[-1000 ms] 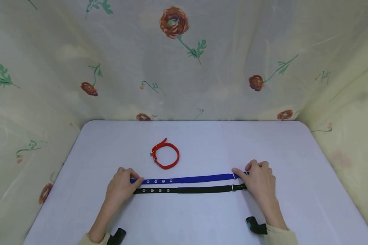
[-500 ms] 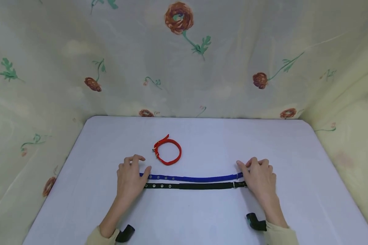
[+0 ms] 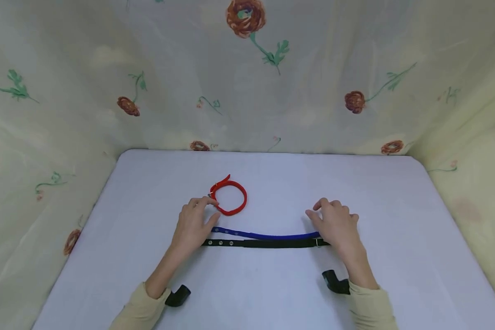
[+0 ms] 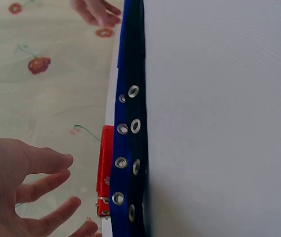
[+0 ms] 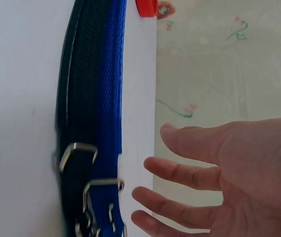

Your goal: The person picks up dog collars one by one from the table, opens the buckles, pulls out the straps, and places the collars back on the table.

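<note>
The left hand (image 3: 194,222) is spread, thumb and fingers bent loosely with a gap between them and nothing in their hold; the right hand (image 3: 336,224) is likewise parted and free, its fingers slightly bent; between the two hands, on the white tabletop (image 3: 264,284), lie a long flat blue woven strap (image 3: 268,237) and, just on the wrist side of it, a long flat black woven strap (image 3: 272,244); the two run side by side, the blue strap bowed in its middle towards the black strap; their ends with round metal eyelets reach in below the left hand, whose fingers, in the left wrist view, stand apart from both straps; their ends with metal buckles reach in below the right hand, which, in the right wrist view, also stands clear of them; ahead of the left hand's fingertips and to their right sits a red buckled collar closed in a ring (image 3: 245,196), near that hand and well apart from the right hand; behind each hand is a cream sleeve (image 3: 142,305), with a black wrist device (image 3: 177,296) on its inner side; far ahead of both hands hangs a pale curtain printed with brown-red flowers and green stems (image 3: 173,55).
</note>
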`<state>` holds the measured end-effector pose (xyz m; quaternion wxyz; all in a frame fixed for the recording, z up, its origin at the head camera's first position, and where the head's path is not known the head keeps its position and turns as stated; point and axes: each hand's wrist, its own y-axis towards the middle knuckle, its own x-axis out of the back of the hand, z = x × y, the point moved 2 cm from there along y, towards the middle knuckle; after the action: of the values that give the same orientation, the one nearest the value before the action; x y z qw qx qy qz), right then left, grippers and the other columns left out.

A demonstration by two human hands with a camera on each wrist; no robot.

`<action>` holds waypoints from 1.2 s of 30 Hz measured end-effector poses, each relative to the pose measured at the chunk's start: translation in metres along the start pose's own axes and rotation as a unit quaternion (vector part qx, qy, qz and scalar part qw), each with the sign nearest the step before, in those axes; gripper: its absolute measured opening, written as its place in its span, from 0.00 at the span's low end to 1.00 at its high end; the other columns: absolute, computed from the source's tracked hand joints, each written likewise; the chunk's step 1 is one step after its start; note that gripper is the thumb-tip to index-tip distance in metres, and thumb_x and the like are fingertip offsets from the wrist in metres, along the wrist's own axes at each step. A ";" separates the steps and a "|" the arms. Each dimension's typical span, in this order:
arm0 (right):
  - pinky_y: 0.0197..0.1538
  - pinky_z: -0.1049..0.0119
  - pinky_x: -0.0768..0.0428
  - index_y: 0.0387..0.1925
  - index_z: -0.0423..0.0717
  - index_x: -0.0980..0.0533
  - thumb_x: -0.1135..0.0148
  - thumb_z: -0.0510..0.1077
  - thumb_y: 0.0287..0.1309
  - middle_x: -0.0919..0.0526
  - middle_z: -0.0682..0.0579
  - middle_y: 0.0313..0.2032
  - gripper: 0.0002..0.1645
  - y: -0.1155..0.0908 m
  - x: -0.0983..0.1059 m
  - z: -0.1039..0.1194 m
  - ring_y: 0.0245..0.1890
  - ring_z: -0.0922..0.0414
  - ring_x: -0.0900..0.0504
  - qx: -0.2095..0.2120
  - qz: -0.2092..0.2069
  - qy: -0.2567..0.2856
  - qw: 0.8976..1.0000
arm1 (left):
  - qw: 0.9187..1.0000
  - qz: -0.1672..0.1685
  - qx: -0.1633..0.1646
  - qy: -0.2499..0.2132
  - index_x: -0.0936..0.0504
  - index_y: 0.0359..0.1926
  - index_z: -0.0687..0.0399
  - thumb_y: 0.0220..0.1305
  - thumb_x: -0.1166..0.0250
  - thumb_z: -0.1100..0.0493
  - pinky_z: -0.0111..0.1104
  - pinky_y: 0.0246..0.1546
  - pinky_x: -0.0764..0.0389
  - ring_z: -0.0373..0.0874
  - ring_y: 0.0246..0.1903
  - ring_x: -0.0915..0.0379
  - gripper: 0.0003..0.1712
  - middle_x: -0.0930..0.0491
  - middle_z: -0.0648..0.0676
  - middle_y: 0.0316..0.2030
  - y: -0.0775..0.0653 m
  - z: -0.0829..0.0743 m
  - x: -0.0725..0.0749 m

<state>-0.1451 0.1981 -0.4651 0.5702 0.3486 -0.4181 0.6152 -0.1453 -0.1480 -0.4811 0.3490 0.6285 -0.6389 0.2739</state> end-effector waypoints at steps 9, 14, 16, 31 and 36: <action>0.56 0.20 0.30 0.56 0.36 0.19 0.42 0.47 0.80 0.14 0.31 0.56 0.18 -0.007 0.010 -0.028 0.53 0.34 0.16 0.034 0.047 0.027 0.998 | 0.998 0.009 -0.041 0.037 0.12 0.54 0.51 0.72 0.27 0.59 0.54 0.55 0.18 0.63 0.55 0.20 0.12 0.15 0.65 0.58 -0.009 0.009 -0.002; 0.52 0.26 0.24 0.56 0.39 0.17 0.37 0.43 0.77 0.11 0.36 0.52 0.15 -0.009 0.010 -0.035 0.51 0.38 0.14 0.074 0.059 0.030 0.995 | 0.996 0.013 -0.048 0.072 0.11 0.53 0.51 0.71 0.27 0.60 0.55 0.55 0.21 0.66 0.54 0.21 0.12 0.16 0.66 0.58 -0.011 0.014 -0.004; 0.53 0.26 0.24 0.56 0.41 0.17 0.35 0.42 0.75 0.11 0.37 0.53 0.14 -0.011 0.008 -0.037 0.55 0.35 0.15 0.085 0.069 0.030 0.994 | 0.995 0.014 -0.050 0.082 0.11 0.53 0.51 0.71 0.27 0.60 0.55 0.55 0.21 0.67 0.54 0.21 0.11 0.15 0.66 0.57 -0.011 0.016 -0.006; 0.54 0.25 0.29 0.54 0.49 0.13 0.30 0.35 0.68 0.12 0.36 0.56 0.15 -0.014 0.005 -0.049 0.59 0.31 0.17 0.093 0.064 0.019 0.993 | 0.991 0.020 -0.039 0.126 0.09 0.48 0.49 0.69 0.26 0.58 0.52 0.51 0.22 0.63 0.52 0.21 0.08 0.12 0.60 0.52 -0.016 0.020 -0.004; 0.54 0.28 0.31 0.50 0.47 0.13 0.29 0.36 0.67 0.12 0.35 0.53 0.11 -0.013 0.003 -0.052 0.56 0.30 0.18 0.072 0.054 0.011 0.996 | 0.992 0.029 -0.020 0.123 0.08 0.43 0.49 0.66 0.23 0.56 0.51 0.52 0.26 0.64 0.54 0.22 0.06 0.12 0.60 0.51 -0.017 0.023 -0.002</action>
<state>-0.1300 0.2474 -0.4818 0.5144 0.3592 -0.3850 0.6769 -0.1310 -0.1657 -0.4983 0.4297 0.5640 -0.6145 0.3460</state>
